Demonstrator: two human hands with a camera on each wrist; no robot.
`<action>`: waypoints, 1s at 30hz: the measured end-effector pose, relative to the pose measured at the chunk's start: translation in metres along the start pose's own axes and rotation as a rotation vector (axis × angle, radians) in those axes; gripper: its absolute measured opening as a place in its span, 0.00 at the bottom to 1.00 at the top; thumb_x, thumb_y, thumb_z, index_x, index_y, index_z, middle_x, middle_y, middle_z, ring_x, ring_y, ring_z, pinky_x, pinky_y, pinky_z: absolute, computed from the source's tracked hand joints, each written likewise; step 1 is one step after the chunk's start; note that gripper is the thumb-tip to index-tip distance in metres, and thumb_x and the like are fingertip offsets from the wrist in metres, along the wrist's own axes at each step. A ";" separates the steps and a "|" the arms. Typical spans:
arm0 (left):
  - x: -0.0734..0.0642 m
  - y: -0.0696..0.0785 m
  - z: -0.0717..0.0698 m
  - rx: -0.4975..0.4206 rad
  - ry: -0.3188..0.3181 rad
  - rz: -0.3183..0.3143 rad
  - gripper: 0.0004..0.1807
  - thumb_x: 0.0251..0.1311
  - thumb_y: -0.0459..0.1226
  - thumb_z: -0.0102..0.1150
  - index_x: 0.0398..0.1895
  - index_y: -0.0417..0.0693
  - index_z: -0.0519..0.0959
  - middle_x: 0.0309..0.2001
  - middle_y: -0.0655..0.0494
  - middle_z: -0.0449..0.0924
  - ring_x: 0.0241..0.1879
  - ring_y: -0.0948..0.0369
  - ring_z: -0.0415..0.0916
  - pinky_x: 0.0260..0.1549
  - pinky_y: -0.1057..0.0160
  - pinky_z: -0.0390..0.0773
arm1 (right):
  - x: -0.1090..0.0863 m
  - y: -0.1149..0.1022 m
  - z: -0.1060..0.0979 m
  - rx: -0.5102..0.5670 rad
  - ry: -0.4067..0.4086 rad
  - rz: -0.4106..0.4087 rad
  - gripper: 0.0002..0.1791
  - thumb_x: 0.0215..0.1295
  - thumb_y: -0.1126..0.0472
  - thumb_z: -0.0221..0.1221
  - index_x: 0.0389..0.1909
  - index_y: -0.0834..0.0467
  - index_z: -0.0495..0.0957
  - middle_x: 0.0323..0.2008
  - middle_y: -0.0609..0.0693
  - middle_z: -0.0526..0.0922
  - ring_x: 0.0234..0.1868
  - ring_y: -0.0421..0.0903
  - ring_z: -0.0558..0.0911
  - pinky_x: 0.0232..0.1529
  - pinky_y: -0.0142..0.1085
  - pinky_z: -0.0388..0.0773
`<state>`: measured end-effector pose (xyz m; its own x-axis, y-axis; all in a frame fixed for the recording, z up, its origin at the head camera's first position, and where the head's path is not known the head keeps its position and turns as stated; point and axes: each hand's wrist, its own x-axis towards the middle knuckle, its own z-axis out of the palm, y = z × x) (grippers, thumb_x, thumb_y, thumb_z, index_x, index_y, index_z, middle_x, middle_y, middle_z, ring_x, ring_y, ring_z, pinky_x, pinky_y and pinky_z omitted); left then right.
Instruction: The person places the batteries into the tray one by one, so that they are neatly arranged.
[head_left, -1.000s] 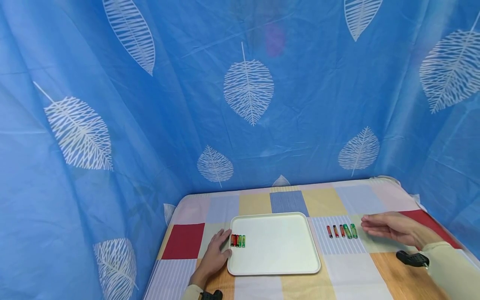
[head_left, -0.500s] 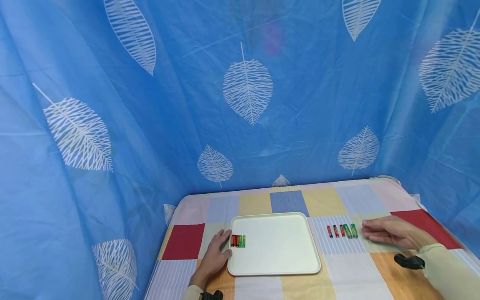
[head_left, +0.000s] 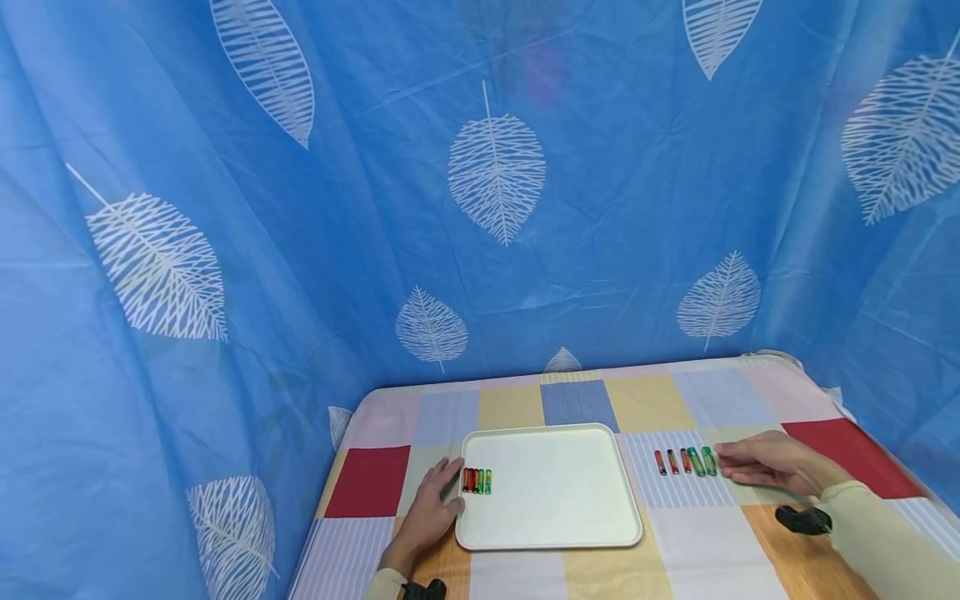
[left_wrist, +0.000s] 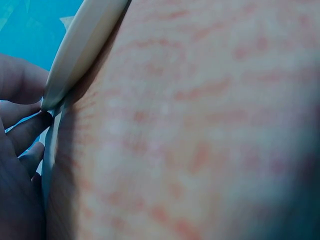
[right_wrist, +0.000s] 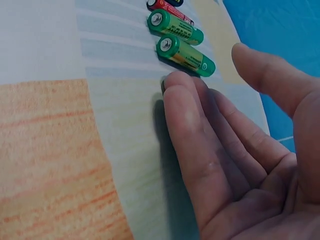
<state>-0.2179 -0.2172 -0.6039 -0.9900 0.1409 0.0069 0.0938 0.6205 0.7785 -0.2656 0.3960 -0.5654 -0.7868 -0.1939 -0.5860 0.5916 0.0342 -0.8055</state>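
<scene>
A blue leaf-print curtain [head_left: 352,208] hangs behind a patchwork cloth [head_left: 690,542]. Lower centre in the head view, the loose-fingered left hand [head_left: 429,510] touches the tray [head_left: 555,492] at its left rim. Only the right wrist view shows print, unreadable, on a green battery [right_wrist: 187,56], upper middle, just beside the straight-fingered, empty right hand [right_wrist: 237,167].

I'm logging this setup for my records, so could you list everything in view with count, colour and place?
Tablecloth: 1, multicoloured patchwork, lower head view
Curtain: count unclear, blue with white leaves, behind and beside the tablecloth
Tray: 1, off-white, on the tablecloth
Tray batteries: 5, three red, two green, inside the tray's left end
Cloth batteries: 5, three red, two green, right of the tray
Wrist devices: 2, black, one per wrist
Sleeves: 2, cream, on the forearms
Left grip: 1, bare, at the tray's left edge
Right grip: 1, bare, beside the cloth batteries
</scene>
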 end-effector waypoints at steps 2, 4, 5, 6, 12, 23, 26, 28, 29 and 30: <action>0.000 0.001 0.000 0.000 -0.001 -0.003 0.37 0.64 0.31 0.63 0.80 0.45 0.73 0.83 0.30 0.60 0.83 0.21 0.47 0.76 0.17 0.49 | 0.002 -0.001 0.003 -0.021 0.042 0.010 0.16 0.80 0.59 0.64 0.51 0.70 0.89 0.40 0.58 0.95 0.41 0.49 0.96 0.49 0.38 0.91; 0.000 0.001 0.000 -0.002 -0.002 -0.006 0.38 0.64 0.31 0.63 0.80 0.46 0.73 0.84 0.30 0.59 0.83 0.21 0.46 0.76 0.16 0.49 | 0.004 -0.003 0.005 -0.038 0.062 0.012 0.16 0.80 0.59 0.64 0.50 0.70 0.89 0.39 0.58 0.95 0.39 0.49 0.96 0.47 0.37 0.91; 0.000 0.002 -0.001 -0.005 -0.004 -0.007 0.38 0.64 0.31 0.63 0.80 0.45 0.73 0.84 0.30 0.59 0.83 0.21 0.46 0.76 0.16 0.48 | 0.004 -0.004 0.007 -0.042 0.071 0.015 0.16 0.79 0.59 0.65 0.50 0.70 0.89 0.38 0.58 0.95 0.39 0.49 0.96 0.47 0.37 0.91; 0.000 0.001 -0.001 -0.006 -0.006 -0.006 0.38 0.64 0.30 0.63 0.80 0.45 0.73 0.84 0.29 0.59 0.83 0.21 0.46 0.76 0.16 0.48 | 0.004 -0.005 0.008 -0.047 0.083 0.016 0.16 0.79 0.59 0.65 0.50 0.70 0.89 0.38 0.58 0.95 0.39 0.49 0.96 0.46 0.37 0.92; 0.000 -0.001 -0.001 -0.011 -0.008 0.006 0.38 0.64 0.30 0.63 0.80 0.44 0.73 0.83 0.29 0.59 0.82 0.21 0.46 0.75 0.16 0.49 | 0.001 -0.007 0.016 -0.104 0.113 0.008 0.17 0.78 0.58 0.66 0.49 0.71 0.89 0.36 0.58 0.94 0.36 0.48 0.95 0.43 0.35 0.91; 0.001 -0.001 -0.002 -0.004 -0.016 -0.014 0.37 0.65 0.31 0.62 0.80 0.44 0.73 0.83 0.28 0.59 0.83 0.21 0.46 0.76 0.16 0.48 | 0.006 -0.009 0.035 -0.416 0.254 -0.047 0.21 0.72 0.55 0.72 0.44 0.73 0.87 0.27 0.53 0.90 0.27 0.45 0.92 0.36 0.33 0.90; 0.002 -0.001 -0.003 -0.009 -0.022 -0.006 0.37 0.64 0.30 0.63 0.80 0.43 0.73 0.83 0.27 0.59 0.82 0.21 0.46 0.76 0.16 0.48 | 0.009 -0.010 0.039 -0.506 0.295 -0.056 0.19 0.69 0.55 0.73 0.40 0.71 0.87 0.25 0.52 0.88 0.24 0.44 0.89 0.32 0.33 0.89; 0.003 -0.001 -0.004 -0.015 -0.024 -0.004 0.37 0.64 0.30 0.62 0.80 0.43 0.73 0.83 0.27 0.59 0.83 0.21 0.46 0.76 0.17 0.47 | 0.010 -0.012 0.042 -0.566 0.318 -0.060 0.17 0.68 0.56 0.72 0.37 0.70 0.86 0.23 0.52 0.86 0.22 0.43 0.87 0.30 0.33 0.88; 0.003 -0.001 -0.004 -0.015 -0.025 0.001 0.37 0.64 0.30 0.63 0.80 0.42 0.73 0.83 0.27 0.59 0.82 0.20 0.46 0.76 0.16 0.48 | 0.011 -0.014 0.044 -0.590 0.334 -0.054 0.17 0.68 0.56 0.72 0.35 0.69 0.86 0.22 0.51 0.85 0.22 0.43 0.86 0.29 0.32 0.87; 0.003 -0.001 -0.004 -0.017 -0.025 0.001 0.37 0.65 0.30 0.62 0.80 0.42 0.72 0.83 0.27 0.59 0.82 0.21 0.45 0.76 0.17 0.48 | 0.011 -0.016 0.046 -0.610 0.343 -0.052 0.16 0.68 0.57 0.72 0.34 0.68 0.86 0.22 0.52 0.85 0.21 0.43 0.85 0.29 0.32 0.87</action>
<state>-0.2216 -0.2207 -0.6018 -0.9869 0.1609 -0.0078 0.0928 0.6074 0.7890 -0.2754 0.3484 -0.5554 -0.8819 0.1069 -0.4591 0.4262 0.5972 -0.6795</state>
